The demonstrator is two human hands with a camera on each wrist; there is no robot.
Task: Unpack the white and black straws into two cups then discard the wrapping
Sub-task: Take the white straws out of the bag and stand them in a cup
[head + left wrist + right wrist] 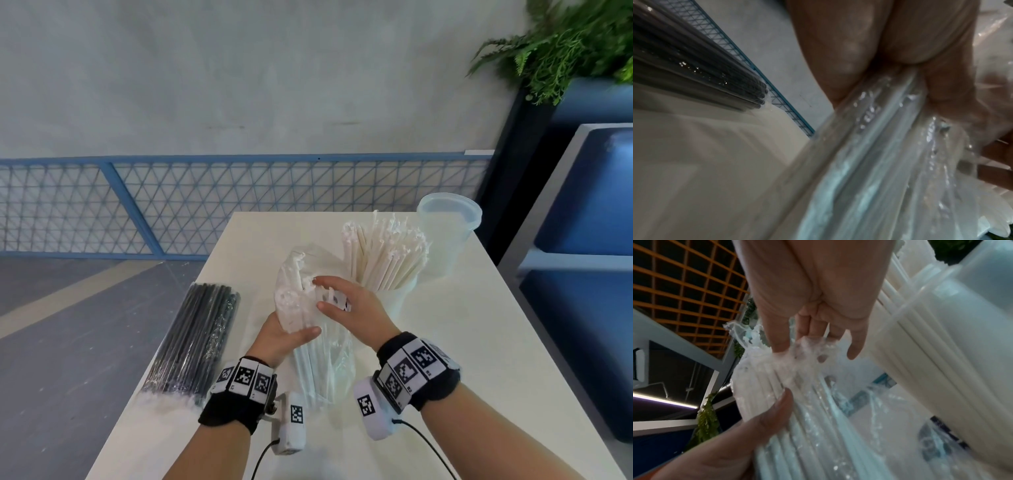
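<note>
My left hand [294, 334] grips a clear plastic bag of white straws [318, 363] round its middle and holds it tilted above the table; its thumb lies across the front. At the bag's torn top, my right hand [318, 293] has thumb and index spread, and its fingertips [781, 347] touch the straw ends. Just behind stands a cup [397, 298] packed with white straws [387, 253]. An empty translucent cup [448, 222] is at the back right. A sealed pack of black straws [195, 342] lies flat on the left of the table.
The white table [479, 359] has a bare stretch on the right and at the front. Its left edge runs just past the black straw pack. A blue mesh railing [239, 205] stands beyond, with blue seating [589, 240] to the right.
</note>
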